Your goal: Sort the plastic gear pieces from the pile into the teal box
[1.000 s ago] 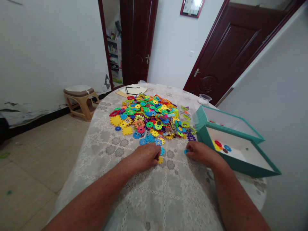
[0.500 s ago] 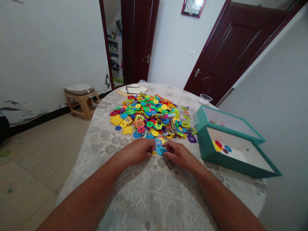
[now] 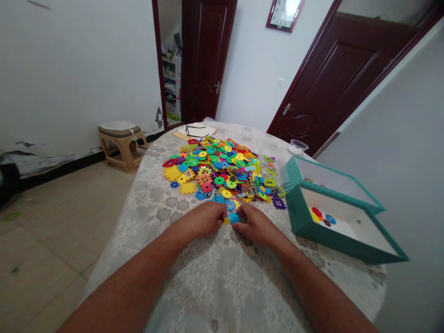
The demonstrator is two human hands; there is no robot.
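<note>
A blue notched plastic disc [image 3: 234,218] is pinched at its right edge by the thumb and forefinger of my right hand [image 3: 255,223]. Just to the left, my left hand [image 3: 210,217] is closed with its fingers curled inward, and what they hold is hidden. A small yellow piece [image 3: 226,221] shows at its fingertips, beside the blue disc. Right beyond both hands lies a light-blue flower-shaped disc [image 3: 230,205] at the near edge of a large heap of colourful interlocking plastic pieces [image 3: 222,166].
To the right stands a teal box [image 3: 342,238] with a few discs inside, its teal lid [image 3: 340,178] behind it. Eyeglasses [image 3: 196,131] rest on paper at the back. A clear plastic tub [image 3: 299,146] sits at the far right edge. The tablecloth [image 3: 222,277] is patterned.
The view has shifted slightly, so the scene sits a little lower and to the right. Both hands stay close together at the blue disc, with the right fingers covering slightly more of it.
</note>
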